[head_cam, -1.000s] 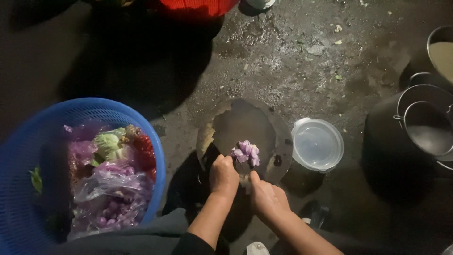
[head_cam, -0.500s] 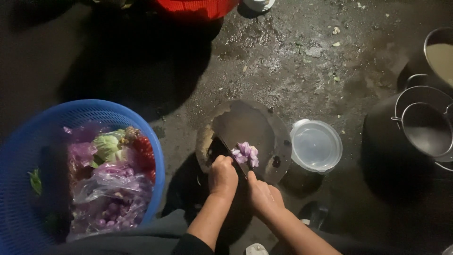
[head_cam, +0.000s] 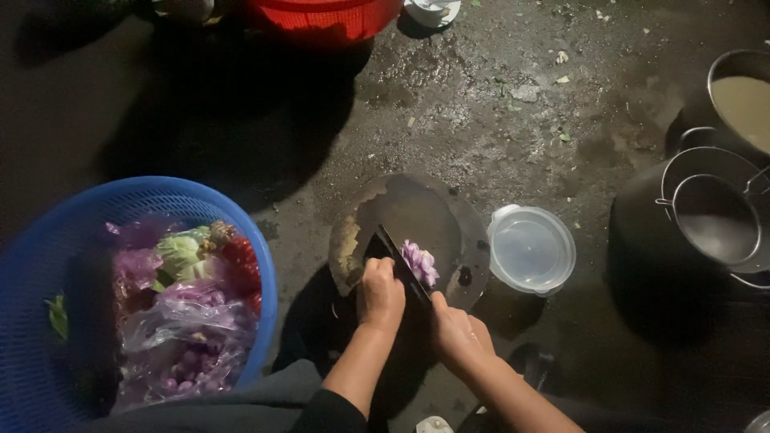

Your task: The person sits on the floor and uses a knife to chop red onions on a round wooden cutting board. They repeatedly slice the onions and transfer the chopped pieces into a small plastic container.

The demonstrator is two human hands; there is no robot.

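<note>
A small pile of chopped purple pieces (head_cam: 420, 263) lies on a round wooden chopping block (head_cam: 417, 204) that sits on the ground. My right hand (head_cam: 459, 335) grips the handle of a dark knife (head_cam: 397, 261), whose blade slants up and left just beside the pile. My left hand (head_cam: 381, 293) is curled into a fist against the left side of the blade, at the near edge of the block. The knife handle is hidden inside my right hand.
A blue plastic basket (head_cam: 241, 232) with bagged vegetables stands to the left. A clear round plastic container (head_cam: 531, 248) sits right of the block. Metal pots (head_cam: 710, 216) stand at the right, and a red basket (head_cam: 321, 20) at the top. The ground is wet and dark.
The knife blade has swung up along the left of the purple pile and now shows clearly. Both hands stay almost in place.
</note>
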